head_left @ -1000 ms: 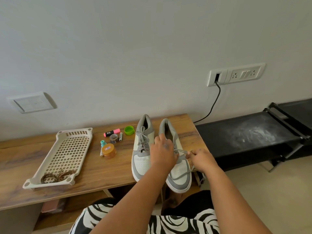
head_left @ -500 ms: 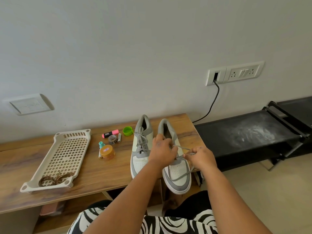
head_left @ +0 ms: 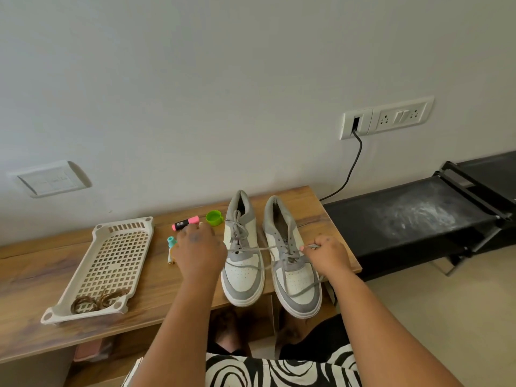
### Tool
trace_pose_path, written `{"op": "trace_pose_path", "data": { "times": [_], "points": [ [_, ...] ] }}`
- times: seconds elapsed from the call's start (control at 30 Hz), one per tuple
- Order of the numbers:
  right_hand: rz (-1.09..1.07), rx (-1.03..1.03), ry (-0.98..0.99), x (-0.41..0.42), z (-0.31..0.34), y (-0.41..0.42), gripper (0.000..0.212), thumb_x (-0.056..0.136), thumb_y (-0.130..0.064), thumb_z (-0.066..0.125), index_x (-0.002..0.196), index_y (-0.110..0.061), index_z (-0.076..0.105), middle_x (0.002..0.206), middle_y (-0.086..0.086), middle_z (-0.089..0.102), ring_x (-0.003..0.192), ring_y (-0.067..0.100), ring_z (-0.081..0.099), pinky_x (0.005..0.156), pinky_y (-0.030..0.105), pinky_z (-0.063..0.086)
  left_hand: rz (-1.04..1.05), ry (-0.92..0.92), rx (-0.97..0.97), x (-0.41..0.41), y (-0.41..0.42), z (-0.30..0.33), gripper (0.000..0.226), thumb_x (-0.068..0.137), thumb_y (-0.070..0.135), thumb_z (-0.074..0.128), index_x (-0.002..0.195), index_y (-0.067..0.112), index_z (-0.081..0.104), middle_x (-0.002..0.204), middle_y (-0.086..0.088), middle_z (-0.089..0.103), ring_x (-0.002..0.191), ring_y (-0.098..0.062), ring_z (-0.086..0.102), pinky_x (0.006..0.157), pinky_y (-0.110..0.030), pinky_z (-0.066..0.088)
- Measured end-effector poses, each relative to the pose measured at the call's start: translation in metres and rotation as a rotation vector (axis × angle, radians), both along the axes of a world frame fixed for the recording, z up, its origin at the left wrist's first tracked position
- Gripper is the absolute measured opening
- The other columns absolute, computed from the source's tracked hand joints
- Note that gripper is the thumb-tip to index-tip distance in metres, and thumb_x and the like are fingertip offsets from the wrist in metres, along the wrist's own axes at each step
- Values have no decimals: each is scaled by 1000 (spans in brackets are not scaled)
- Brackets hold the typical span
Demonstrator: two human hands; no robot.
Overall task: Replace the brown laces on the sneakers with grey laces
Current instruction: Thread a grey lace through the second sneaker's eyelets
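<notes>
Sneakers, two of them in grey and white, stand side by side on the wooden table (head_left: 145, 311), with their toes reaching over its front edge toward the person. On the left sneaker (head_left: 242, 255) a grey lace is already threaded and tied in a bow. On the right sneaker (head_left: 293, 261) the grey lace (head_left: 265, 248) is only partly threaded; it is stretched tight between the two hands, and it passes flat across the left sneaker. The left hand (head_left: 199, 252) is curled around one end of this lace, out to the left, above the small things on the table. The right hand (head_left: 325, 255) pinches the other end just beside the right edge of the table. A loose part of the lace lies over the toe of the right sneaker. The brown laces (head_left: 97, 300) are coiled in the near end of a white plastic tray (head_left: 111, 261), which has a grid of square holes and raised rims. Between the tray and the sneakers lie a pink highlighter (head_left: 185, 222), a round green cap (head_left: 214, 218) and a teal-tipped item (head_left: 171, 243), partly hidden by the left hand. The table surface has a dark wood grain. To the right of the table stands a low black bench (head_left: 413, 216) with a dusty top, and the floor is open beside it.
</notes>
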State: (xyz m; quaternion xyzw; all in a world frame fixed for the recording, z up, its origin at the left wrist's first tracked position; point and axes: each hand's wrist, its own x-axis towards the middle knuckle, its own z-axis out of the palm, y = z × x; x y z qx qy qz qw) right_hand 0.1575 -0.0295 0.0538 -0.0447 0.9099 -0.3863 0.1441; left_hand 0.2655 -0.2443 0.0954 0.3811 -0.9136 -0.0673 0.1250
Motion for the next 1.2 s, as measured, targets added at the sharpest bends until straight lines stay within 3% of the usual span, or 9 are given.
{"op": "trace_pose_path", "data": {
  "times": [0.13,0.3,0.5,0.57,0.67,0.8,0.93,1.03,1.2],
  "points": [
    [7,55,27,0,-2,-6,20,93,-34,63,80,-19,58,80,-5,55,71,8,50,57,24,42,-269,-26,-29,-23,35,-6,43,90,20,54,132,24,45,137,-4,41,128,-26,37,103,-44,38],
    [-20,-11,-29,-4,-8,-10,19,93,-35,62,84,-19,61,86,-1,62,78,14,58,63,28,46,-631,-7,-87,-54,71,-26,20,99,29,50,109,20,65,161,-2,25,151,-25,6,119,-51,10],
    [17,37,33,-8,-8,-7,16,92,-33,62,84,-20,62,83,-2,60,75,12,56,59,27,44,-652,-164,-33,-66,85,-47,30,99,35,44,104,15,65,164,-6,11,150,-25,-17,118,-54,-10],
    [64,59,7,-7,-8,-7,14,92,-33,62,85,-21,63,83,-3,61,74,11,56,58,26,42,-642,-111,123,-68,81,-51,27,97,36,45,95,18,65,163,-3,17,151,-22,-12,120,-53,-4],
    [79,41,-13,-7,-7,-11,14,91,-34,63,84,-22,64,81,-3,62,73,11,56,57,25,40,-638,-48,205,-68,76,-55,26,95,36,48,98,20,68,150,1,33,146,-21,16,110,-44,25],
    [74,16,-70,-7,-7,-10,14,89,-36,67,87,-22,69,84,-4,67,79,11,59,61,25,44,-659,-48,133,-66,74,-57,31,94,44,47,101,25,70,143,2,35,132,-19,25,99,-41,28],
    [61,-51,-92,-7,-7,-7,10,86,-30,72,87,-21,74,84,-4,70,81,10,61,62,20,45,-668,-89,125,-63,75,-58,34,96,45,42,100,28,70,153,2,24,142,-23,12,106,-47,21],
    [72,-64,-70,-5,-7,-8,6,86,-27,73,84,-21,74,81,-5,70,80,9,61,61,19,44,-679,-153,210,-65,75,-56,32,99,42,40,103,28,69,162,1,9,149,-29,-10,115,-60,0],
    [115,-40,-47,-5,-5,-6,8,86,-32,72,81,-26,72,81,-7,68,80,6,60,63,20,45,-702,-349,232,-74,73,-52,31,101,37,38,110,28,66,164,1,-8,145,-33,-31,108,-69,-17]
  ]
}}
